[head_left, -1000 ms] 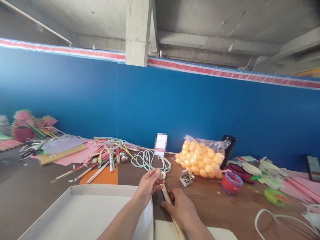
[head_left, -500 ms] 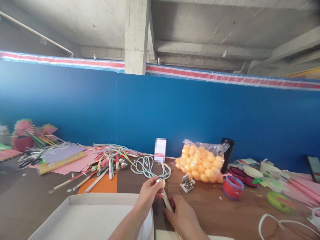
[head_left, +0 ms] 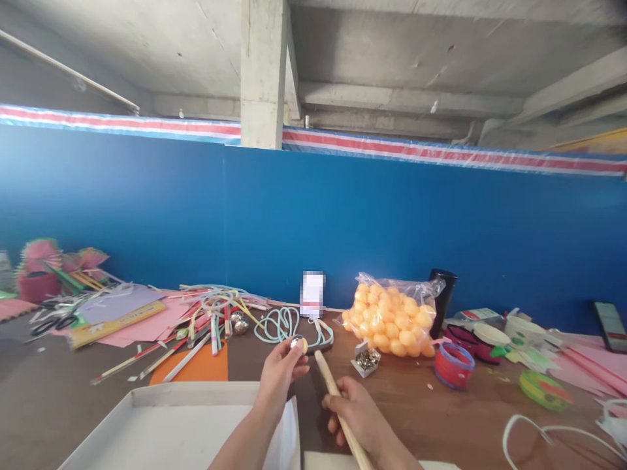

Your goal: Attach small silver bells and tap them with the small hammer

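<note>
My left hand (head_left: 279,375) pinches a small shiny silver ball (head_left: 298,343) with a yellowish patch on its right side. My right hand (head_left: 360,414) is wrapped round a pale wooden stick (head_left: 326,371), which slants up and away from me. The stick's far end stands apart from the ball, a little to its right. Just beyond the ball lies a loosely coiled light-blue cord (head_left: 277,324). A small open box of brass-coloured metal bits (head_left: 367,360) sits to the right of the stick.
A white shallow tray (head_left: 196,390) is at front left. Behind it lie straws, scissors (head_left: 53,323), coloured paper and two silver balls (head_left: 240,324). A bag of orange balls (head_left: 392,320), a red-and-blue ribbon roll (head_left: 454,365) and a white cable (head_left: 507,437) occupy the right. A blue partition (head_left: 343,215) closes the back.
The ball and the stick's far end, close together before, are now apart. My left hand has moved slightly up and left with the ball; the stick shows more fully in my right hand.
</note>
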The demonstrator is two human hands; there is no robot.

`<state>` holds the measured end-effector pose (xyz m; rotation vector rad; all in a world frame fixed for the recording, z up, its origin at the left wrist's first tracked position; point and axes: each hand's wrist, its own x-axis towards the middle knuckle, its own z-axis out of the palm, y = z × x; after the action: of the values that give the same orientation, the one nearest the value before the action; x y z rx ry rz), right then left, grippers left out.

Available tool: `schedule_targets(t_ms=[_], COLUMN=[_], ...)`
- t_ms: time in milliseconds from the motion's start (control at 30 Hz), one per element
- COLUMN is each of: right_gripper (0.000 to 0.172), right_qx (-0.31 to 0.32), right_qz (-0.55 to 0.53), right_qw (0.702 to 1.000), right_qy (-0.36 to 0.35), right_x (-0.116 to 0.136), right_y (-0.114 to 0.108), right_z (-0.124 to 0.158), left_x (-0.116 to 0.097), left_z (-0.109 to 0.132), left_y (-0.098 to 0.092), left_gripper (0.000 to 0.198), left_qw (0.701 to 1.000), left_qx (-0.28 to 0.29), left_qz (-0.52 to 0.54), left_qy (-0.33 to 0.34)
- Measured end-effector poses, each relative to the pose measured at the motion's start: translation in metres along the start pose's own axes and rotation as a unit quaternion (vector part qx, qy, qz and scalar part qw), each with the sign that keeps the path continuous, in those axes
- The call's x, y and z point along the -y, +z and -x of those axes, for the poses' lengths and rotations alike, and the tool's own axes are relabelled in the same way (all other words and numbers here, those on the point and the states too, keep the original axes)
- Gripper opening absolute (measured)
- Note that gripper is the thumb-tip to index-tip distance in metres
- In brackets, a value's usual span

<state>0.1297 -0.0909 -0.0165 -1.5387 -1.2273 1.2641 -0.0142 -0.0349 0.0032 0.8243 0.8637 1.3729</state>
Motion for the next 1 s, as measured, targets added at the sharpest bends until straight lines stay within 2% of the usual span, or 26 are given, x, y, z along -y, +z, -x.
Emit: schedule_targets(t_ms=[133, 233, 367, 567, 733, 1000], right_gripper=[0.029, 0.039, 0.047, 0.05, 0.047, 0.053], right_qx=[-0.014, -0.008, 0.002, 0.005, 0.025, -0.026], right_qz=[-0.084, -0.111, -0.114, -0.097, -0.065, -0.076], right_qw=[0.988, 0.978, 0.977, 0.976, 0.985, 0.981], right_qy=[-0.132, -0.174, -0.178, -0.193, -0.158, -0.177], right_x=[0.008, 0.019, 0.029, 0.028, 0.031, 0.023], right_y=[0.001, -0.001, -0.002, 0.002, 0.003, 0.005], right_z=[0.009, 0.021, 0.031, 0.037, 0.038, 0.03], left_x=[0.004, 0.003, 0.0, 0.001, 0.004, 0.004], left_z=[-0.008, -0.01, -0.01, -0.015, -0.018, -0.017], left_y=[-0.006, -0.006, -0.006, -0.01, -0.013, -0.012], left_gripper=[0.034, 0.029, 0.025, 0.021, 0.02, 0.023], left_qw=[0.999, 0.997, 0.997, 0.995, 0.996, 0.997], left_qx=[0.001, -0.016, -0.032, -0.068, -0.056, -0.055], left_qz=[0.049, 0.072, 0.076, 0.075, 0.073, 0.053], left_qy=[0.002, -0.001, 0.002, 0.018, 0.022, 0.031])
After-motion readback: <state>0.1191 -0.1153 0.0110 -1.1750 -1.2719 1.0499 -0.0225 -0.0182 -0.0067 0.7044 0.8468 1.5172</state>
